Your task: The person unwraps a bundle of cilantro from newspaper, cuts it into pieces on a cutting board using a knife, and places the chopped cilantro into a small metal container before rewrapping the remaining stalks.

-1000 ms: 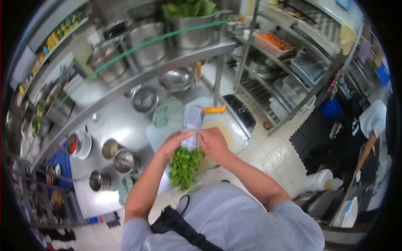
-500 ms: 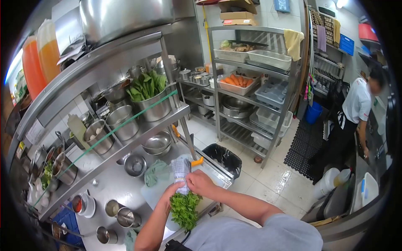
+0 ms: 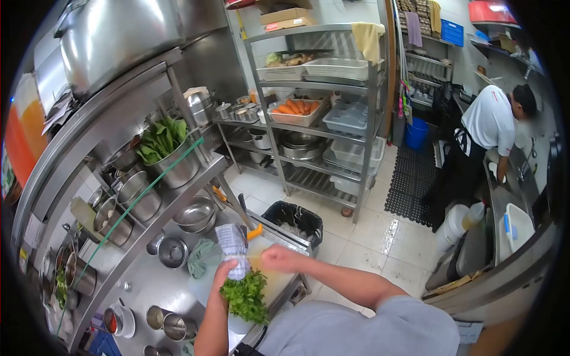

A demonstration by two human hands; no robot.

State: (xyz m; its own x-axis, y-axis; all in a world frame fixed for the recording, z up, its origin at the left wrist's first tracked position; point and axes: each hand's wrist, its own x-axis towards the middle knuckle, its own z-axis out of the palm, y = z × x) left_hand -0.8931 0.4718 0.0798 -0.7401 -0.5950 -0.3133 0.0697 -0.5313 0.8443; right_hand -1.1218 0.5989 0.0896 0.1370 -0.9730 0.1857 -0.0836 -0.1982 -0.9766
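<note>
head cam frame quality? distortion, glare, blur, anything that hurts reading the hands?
Head view: strong fisheye with a black vignette round the edge, shelf rails bowed. Right hand is smeared by motion blur; left hand and the herb bunch it holds are sharper. Glare on the wet floor tiles and steel hood; lighting is otherwise even, with soft shadows.

Pale tiled floor (image 3: 380,237), black rubber mat (image 3: 412,184); steel wire shelving (image 3: 323,113), steel worktop (image 3: 148,279), tiled wall (image 3: 332,12)

A tray of carrots (image 3: 295,110) sits on the wire rack (image 3: 332,118); black bin (image 3: 295,219) below, co-worker (image 3: 484,133) beyond it.
</note>
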